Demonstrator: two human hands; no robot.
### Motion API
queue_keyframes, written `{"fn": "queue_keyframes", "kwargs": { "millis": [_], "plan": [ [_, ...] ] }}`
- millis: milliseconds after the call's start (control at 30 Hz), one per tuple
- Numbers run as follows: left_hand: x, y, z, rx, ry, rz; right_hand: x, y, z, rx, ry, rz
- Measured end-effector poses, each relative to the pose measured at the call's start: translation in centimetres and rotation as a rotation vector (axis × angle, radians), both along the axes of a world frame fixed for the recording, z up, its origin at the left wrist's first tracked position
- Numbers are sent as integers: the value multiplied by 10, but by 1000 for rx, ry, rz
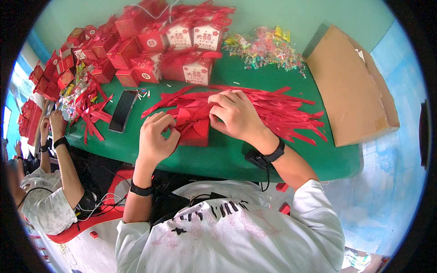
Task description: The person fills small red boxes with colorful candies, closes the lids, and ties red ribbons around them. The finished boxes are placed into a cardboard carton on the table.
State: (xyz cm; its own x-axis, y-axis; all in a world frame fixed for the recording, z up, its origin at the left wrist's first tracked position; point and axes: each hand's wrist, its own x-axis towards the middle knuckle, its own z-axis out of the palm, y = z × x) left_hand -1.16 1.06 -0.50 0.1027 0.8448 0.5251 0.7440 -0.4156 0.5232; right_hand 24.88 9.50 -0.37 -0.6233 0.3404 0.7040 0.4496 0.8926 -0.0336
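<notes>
Centrally, just above mid-frame, we note a small red box [195, 138] on the green counter [300, 161], a red ribbon [185, 119] looped over its top. Our left hand [158, 135] is at its left side, thumb and forefinger curled closed on the ribbon; our right hand [235, 114], upper right of the box, pinches the ribbon too. Knuckles cover the fingertips, so we cannot make out the exact hold, and the box's sides are partly hidden.

Behind the right hand fans a heap of loose red strips [282, 109], its middle masked by that hand. Left of centre lies a dark-screened phone [123, 111]. Stacked gift boxes [129, 54] fill the upper left, the rear ones buried under ribbon tangles; we cannot count them. Upper centre-right, a mound of wrapped sweets [264, 48], too small to tell apart. At right leans a cardboard carton [348, 91], contents out of sight. Far left, a co-worker's hand [56, 123], its work unclear, the body cut by the lens rim.
</notes>
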Motion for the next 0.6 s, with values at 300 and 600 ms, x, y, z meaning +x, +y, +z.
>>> {"fn": "queue_keyframes", "kwargs": {
  "millis": [300, 600],
  "plan": [
    [12, 3, 3, -22, -264, 3, -4, -3, -4, -227, 95, -7],
    [2, 8, -14, -438, -834, -211, -4, 1, -5, -199, 96, 17]
  ]
}}
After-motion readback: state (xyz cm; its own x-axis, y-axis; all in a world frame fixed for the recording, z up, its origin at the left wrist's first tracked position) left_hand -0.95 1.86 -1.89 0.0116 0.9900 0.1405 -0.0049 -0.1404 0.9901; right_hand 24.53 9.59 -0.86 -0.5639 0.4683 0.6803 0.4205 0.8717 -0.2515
